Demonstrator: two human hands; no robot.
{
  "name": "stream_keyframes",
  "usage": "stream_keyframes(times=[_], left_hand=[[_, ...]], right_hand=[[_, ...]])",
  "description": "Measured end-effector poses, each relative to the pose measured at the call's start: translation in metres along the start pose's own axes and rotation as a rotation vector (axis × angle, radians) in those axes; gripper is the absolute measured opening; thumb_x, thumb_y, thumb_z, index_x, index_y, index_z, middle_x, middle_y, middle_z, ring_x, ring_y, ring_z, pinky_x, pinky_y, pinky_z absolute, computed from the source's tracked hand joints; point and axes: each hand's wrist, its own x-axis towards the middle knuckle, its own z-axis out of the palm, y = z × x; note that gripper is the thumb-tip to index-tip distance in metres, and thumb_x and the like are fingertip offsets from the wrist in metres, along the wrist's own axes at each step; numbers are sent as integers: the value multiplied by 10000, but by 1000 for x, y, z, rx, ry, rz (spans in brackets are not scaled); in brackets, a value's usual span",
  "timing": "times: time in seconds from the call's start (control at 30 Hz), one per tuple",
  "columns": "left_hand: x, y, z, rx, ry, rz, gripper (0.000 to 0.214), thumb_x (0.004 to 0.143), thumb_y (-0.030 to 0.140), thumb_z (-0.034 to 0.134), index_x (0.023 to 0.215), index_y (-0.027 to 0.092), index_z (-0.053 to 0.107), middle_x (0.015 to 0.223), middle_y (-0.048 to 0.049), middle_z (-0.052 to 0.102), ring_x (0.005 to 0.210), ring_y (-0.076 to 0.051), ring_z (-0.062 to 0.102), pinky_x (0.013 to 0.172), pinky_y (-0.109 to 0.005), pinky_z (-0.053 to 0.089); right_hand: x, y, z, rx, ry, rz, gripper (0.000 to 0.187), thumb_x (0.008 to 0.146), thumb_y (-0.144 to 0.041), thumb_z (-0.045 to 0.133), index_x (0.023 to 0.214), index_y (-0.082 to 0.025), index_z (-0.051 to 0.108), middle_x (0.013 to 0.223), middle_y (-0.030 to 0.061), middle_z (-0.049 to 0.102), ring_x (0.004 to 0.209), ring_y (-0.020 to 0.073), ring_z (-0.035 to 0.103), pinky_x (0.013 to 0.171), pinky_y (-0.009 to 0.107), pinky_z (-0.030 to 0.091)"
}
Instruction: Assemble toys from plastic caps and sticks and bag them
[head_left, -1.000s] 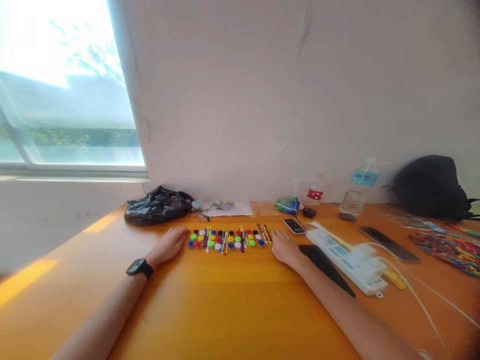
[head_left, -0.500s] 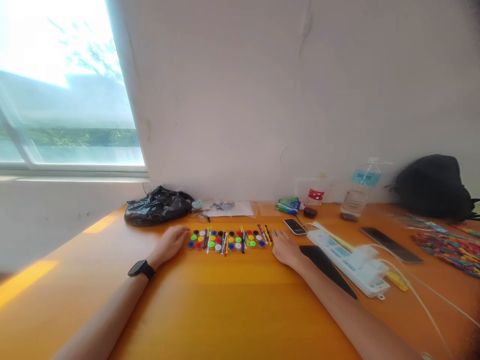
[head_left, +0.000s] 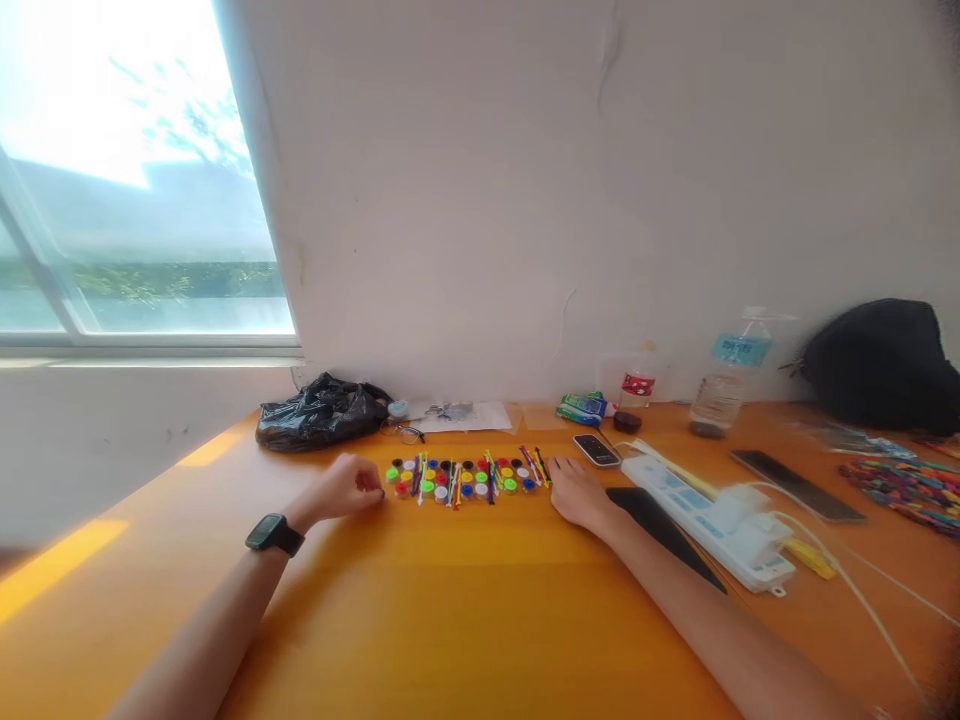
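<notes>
Rows of small coloured caps (head_left: 465, 478) lie on the orange table (head_left: 465, 610), with several thin coloured sticks (head_left: 490, 475) laid across them. My left hand (head_left: 343, 488), a black watch (head_left: 274, 533) on its wrist, sits at the left end of the rows. Its fingers are curled in a pinch against the nearest caps; what they hold is hidden. My right hand (head_left: 576, 491) rests palm down at the right end of the rows, fingers stretched out and holding nothing.
A black plastic bag (head_left: 321, 411), glasses (head_left: 402, 432) and papers lie by the wall. To the right are a phone (head_left: 596, 450), a white power strip (head_left: 712, 520) with cables, a water bottle (head_left: 726, 378), a black pouch (head_left: 661, 532), another phone (head_left: 796, 485) and a black backpack (head_left: 885, 362).
My left hand has gone from lying flat to curling its fingers at the left end of the cap rows. The camera has shifted slightly. My right hand has stayed put.
</notes>
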Motion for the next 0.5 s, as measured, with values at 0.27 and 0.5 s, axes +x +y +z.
stream_keyframes(times=[0.27,0.5], left_hand=[[-9,63,29,-132,-157,137,137,783,278,644,738,202,748,687,-23,713,625,-156,611,585,-261,454],[-8,96,44,-8,-48,253,282,986,426,539,915,282,771,848,-46,745,751,-193,644,687,-317,501]], right_hand=[[-1,1,-1,12,2,-15,484,914,-72,397,1360,-62,583,1357,237,602,1251,344,526,1049,410,357],[-1,2,-2,-11,2,-41,495,913,-79,384,1366,-49,582,1348,238,607,1233,353,529,1060,423,354]])
